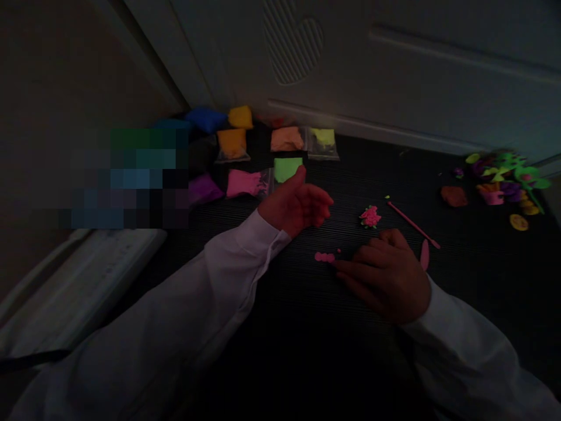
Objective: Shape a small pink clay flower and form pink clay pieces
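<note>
Short pink clay discs lie overlapped in a row on the dark table, with a tiny pink bit just above them. The fingertips of my right hand come together at the row's right end and touch the last disc; the other fingers are curled in. My left hand is raised up and left of the row, fingers loosely bent and apart, holding nothing. Beyond my right hand sits a pink clay flower with green leaf edges. A thin pink modelling stick and a flat pink modelling tool lie to its right.
Bags of clay in pink, green, orange, peach and yellow stand at the back left. A brown lump and colourful clay pieces are far right. A white panel rises behind.
</note>
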Motion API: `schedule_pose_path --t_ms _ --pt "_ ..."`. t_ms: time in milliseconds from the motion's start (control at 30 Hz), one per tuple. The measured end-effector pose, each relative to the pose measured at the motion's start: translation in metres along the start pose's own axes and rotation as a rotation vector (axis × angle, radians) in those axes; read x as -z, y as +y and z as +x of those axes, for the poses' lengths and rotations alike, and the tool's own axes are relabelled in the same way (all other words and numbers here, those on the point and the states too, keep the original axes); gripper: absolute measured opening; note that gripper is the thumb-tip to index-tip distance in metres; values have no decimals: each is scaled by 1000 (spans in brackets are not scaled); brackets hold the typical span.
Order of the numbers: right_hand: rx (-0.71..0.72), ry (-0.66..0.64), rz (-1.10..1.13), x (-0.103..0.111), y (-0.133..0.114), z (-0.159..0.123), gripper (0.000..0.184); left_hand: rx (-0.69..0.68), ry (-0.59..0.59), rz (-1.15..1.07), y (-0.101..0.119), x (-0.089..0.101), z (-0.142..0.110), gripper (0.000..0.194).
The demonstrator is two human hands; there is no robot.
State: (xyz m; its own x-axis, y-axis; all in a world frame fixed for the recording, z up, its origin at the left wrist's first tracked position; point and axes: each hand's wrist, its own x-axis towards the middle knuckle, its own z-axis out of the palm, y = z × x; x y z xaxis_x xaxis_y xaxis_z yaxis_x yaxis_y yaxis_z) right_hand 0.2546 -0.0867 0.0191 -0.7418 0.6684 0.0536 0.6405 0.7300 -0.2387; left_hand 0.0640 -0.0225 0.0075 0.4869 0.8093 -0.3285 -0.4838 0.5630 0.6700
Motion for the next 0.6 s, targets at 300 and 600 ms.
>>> schedule_pose_path --t_ms 300,600 --pt "-1 -24 -17 -4 1 0 26 2 -28 15 0 1 1 59" --pt "-2 -3 -32 -4 -1 2 30 3 -3 26 0 -2 0 58"
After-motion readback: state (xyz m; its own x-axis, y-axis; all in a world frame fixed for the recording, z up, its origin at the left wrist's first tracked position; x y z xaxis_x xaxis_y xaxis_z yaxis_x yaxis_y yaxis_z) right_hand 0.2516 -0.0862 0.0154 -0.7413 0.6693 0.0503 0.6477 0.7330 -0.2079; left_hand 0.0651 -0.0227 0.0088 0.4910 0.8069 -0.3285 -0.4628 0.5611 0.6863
